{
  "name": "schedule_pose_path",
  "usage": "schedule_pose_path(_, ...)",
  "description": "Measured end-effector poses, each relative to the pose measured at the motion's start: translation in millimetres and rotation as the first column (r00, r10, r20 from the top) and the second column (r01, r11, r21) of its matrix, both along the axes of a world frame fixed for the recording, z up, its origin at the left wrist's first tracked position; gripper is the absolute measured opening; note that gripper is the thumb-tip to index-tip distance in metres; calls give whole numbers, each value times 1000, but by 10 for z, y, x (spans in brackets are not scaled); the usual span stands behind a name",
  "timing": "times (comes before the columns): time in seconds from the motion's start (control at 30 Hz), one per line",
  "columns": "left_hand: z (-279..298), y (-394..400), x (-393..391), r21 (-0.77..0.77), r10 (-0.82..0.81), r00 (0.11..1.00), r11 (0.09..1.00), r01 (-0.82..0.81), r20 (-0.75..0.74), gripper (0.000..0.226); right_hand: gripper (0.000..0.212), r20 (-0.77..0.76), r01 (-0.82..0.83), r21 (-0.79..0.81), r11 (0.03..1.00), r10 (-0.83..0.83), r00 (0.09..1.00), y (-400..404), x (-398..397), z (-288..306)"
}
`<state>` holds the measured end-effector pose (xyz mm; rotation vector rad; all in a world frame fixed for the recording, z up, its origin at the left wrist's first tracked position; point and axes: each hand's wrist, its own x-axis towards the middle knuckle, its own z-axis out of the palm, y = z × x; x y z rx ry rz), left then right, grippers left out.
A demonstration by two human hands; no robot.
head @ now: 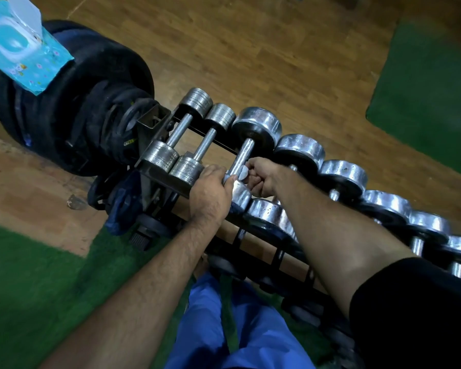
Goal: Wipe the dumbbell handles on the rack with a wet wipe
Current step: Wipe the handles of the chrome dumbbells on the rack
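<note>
Dumbbells with chrome heads lie side by side along a dark metal rack, which runs from the middle of the view down toward the lower right. The third dumbbell from the rack's far-left end is the one being handled: its knurled handle slopes from a large shiny head down toward the person. The right hand is clenched around the lower part of that handle, with a white wet wipe pinched between its fingers and the bar; only a small fold of the wipe shows. The left hand is closed over the near head of the same dumbbell, thumb side against the metal, just beside the right hand. Two smaller dumbbells rest to the left on the rack, untouched, and a row of larger ones continues to the right, partly hidden behind the right forearm. Beyond the rack's left end stands a stack of black weight plates, and on top of it sits a light-blue pack of wipes with its lid flipped open and a white sheet sticking up. The floor is wood-patterned with green mats at the edges. Blue trousers show at the bottom, and a black sleeve covers the right upper arm.
</note>
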<state>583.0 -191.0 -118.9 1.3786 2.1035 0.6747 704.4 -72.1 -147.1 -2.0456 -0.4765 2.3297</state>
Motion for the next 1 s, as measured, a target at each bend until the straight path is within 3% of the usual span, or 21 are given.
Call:
schedule_pose_path(0.07,2,7,0,7,1,1000,1000,-1,-2,36,48,12,16,24,1000,-16,1000,17,33,66)
schedule_pose_path(0.17,1,0,11,19,2,1000,1000,-2,-6,37,38,-31,196,106,975,-194,980,-2,-66,86)
schedule_pose_path(0.33,55,8,43,15,3,999,1000,-3,-40,36,30,27,-54,126,991,51,998,-100,32,276)
schedule_pose_path(0.43,107,-1,119,3,-27,991,1000,27,-134,28,31,34,-45,120,992,41,999,-106,210,390)
schedule_pose_path(0.57,245,-29,325,17,-47,963,998,54,-264,24,18,7,-21,265,964,20,1000,-132,369,376)
schedule_pose_path(0.67,329,-88,547,66,-33,967,996,52,-254,23,18,67,-162,443,882,148,987,-191,565,468)
schedule_pose_path(0.77,343,-170,809,88,7,974,996,13,-225,22,19,204,-365,612,701,306,930,-257,829,524)
schedule_pose_path(0.87,304,-261,1103,71,47,983,997,-35,-180,25,30,310,-486,752,446,411,857,-259,1114,421)
schedule_pose_path(0.93,268,-340,1271,50,61,982,997,-53,-179,26,23,484,-633,748,200,488,726,-241,1267,375)
schedule_pose_path(1.0,224,-402,1409,30,90,982,996,-87,-167,25,27,690,-761,635,-132,540,482,-222,1378,379)
